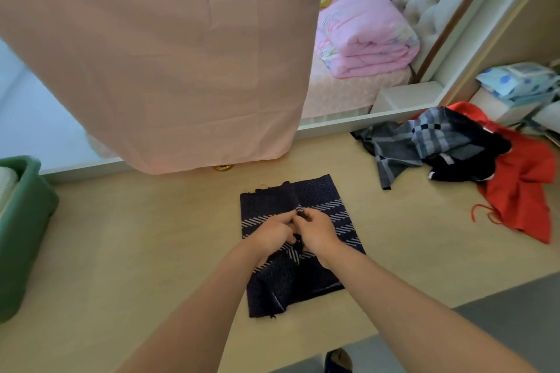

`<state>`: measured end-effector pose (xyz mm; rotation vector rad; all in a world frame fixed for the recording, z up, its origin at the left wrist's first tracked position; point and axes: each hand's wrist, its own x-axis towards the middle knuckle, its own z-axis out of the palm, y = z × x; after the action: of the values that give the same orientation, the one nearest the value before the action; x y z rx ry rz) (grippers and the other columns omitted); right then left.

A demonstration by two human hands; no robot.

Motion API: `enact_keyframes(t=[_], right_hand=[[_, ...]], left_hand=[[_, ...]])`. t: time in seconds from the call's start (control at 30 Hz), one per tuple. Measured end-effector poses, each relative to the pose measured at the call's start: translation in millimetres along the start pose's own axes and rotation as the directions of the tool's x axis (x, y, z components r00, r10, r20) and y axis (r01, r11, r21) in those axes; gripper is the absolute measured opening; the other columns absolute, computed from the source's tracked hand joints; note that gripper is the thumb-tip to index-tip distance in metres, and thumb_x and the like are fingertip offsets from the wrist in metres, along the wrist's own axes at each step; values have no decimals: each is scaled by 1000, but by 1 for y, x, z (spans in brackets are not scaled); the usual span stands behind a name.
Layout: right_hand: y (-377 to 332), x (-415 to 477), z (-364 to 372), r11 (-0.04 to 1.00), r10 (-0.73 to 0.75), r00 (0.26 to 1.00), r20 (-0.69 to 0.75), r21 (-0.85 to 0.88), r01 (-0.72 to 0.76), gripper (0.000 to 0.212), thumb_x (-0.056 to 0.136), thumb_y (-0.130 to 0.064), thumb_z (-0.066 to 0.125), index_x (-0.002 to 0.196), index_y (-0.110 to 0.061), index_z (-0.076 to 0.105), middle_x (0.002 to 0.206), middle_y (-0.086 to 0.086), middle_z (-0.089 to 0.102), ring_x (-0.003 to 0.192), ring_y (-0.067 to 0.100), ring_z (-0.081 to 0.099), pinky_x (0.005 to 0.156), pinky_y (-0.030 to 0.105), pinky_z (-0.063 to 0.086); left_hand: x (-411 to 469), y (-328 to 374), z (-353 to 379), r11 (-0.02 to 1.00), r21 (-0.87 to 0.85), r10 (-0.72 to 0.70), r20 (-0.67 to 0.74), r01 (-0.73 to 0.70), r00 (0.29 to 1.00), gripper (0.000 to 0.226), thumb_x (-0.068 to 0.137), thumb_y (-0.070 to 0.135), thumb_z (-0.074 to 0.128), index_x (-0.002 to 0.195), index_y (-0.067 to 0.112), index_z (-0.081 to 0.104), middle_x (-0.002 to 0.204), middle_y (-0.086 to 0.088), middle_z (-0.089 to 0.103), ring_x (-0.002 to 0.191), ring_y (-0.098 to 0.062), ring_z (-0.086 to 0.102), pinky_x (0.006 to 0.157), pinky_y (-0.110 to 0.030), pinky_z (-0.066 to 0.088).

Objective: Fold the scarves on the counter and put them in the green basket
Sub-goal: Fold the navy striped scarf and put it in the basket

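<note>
Scarf [321, 200], navy with white stripes, lies folded flat on the counter [151, 251]. Both hands meet over its middle: the right hand [318, 232] pinches a raised ridge of cloth, and the left hand [271, 233] curls round the same fold. To its right lies a pile [454, 145] of grey, black and red scarves. The basket [27, 221] stands at the left edge, well apart.

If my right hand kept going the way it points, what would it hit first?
Most likely the left hand, close against the right hand over the dark striped scarf; depth is unclear.
</note>
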<state>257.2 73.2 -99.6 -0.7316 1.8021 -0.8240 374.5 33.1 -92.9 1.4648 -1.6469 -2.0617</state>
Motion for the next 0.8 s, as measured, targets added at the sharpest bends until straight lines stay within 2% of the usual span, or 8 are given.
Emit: enact_keyframes(t=[0.1, 0.17, 0.23, 0.37, 0.47, 0.63, 0.7, 0.8], right_hand=[[10, 17, -35, 996, -65, 996, -54, -70, 62, 24, 100, -14, 53, 110, -27, 71, 99, -7, 71, 95, 16, 67, 82, 37, 57], [8, 27, -59, 982, -161, 982, -95, -120, 149, 28, 99, -10, 51, 117, -22, 69, 104, -9, 69, 100, 14, 64, 86, 30, 52], [7, 39, -82, 967, -229, 968, -103, -136, 215, 32, 100, -9, 49, 124, -20, 66, 112, -10, 67, 106, 11, 61, 90, 25, 47], [23, 64, -118, 964, -212, 974, -83, -183, 194, 42, 101, -17, 46, 141, -26, 52, 128, -7, 62, 107, 12, 60, 92, 30, 50], [43, 75, -131, 952, -80, 996, 37, -293, 87, 58, 96, -23, 58, 148, -27, 34, 123, -7, 56, 98, 14, 56, 82, 29, 46], [65, 79, -131, 892, -176, 978, 112, -401, 207, 81, 90, -3, 58, 154, -34, 19, 144, -1, 42, 123, 22, 50, 101, 35, 47], [70, 78, -134, 769, -317, 936, 152, -538, 347, 80, 86, 4, 54, 152, -32, 25, 143, 0, 36, 123, 23, 47, 100, 34, 46], [77, 72, -141, 357, -569, 759, 316, -736, 575, 69, 75, 7, 59, 134, -28, 51, 142, 4, 40, 124, 26, 44, 99, 40, 45]], left_hand=[[21, 12, 26, 1000, -8, 3, -133, -4, 991, 64, 86, -15, 44, 142, 14, 50, 85, 3, 68, 82, -12, 62, 78, -23, 48], [26, 22, 38, 992, 116, 96, -369, -57, 925, 47, 93, -5, 43, 129, 18, 61, 91, 3, 67, 77, -10, 59, 73, -24, 46], [31, 21, 43, 944, 324, 228, -510, -60, 829, 36, 98, 6, 43, 121, 24, 63, 104, 4, 64, 89, -11, 59, 78, -25, 45], [44, -10, 47, 745, 667, 376, -427, 6, 822, 44, 98, 12, 42, 140, 23, 48, 131, -1, 49, 122, -18, 43, 106, -33, 37], [50, -36, 52, 589, 799, 258, -330, 123, 908, 58, 102, 33, 42, 155, 28, 21, 161, -3, 15, 147, -25, 12, 120, -39, 16], [53, -65, 58, 438, 878, 198, -306, 195, 931, 68, 97, 62, 15, 155, 34, -9, 160, -2, -25, 147, -22, -23, 123, -43, 0], [51, -69, 58, 399, 890, 182, -314, 223, 932, 81, 82, 70, -8, 153, 32, -16, 155, -2, -31, 145, -22, -26, 122, -43, -1], [43, -72, 56, 319, 909, 222, -346, 267, 912, 82, 87, 64, 0, 156, 20, 6, 161, -10, -7, 150, -29, -2, 120, -48, 13]])
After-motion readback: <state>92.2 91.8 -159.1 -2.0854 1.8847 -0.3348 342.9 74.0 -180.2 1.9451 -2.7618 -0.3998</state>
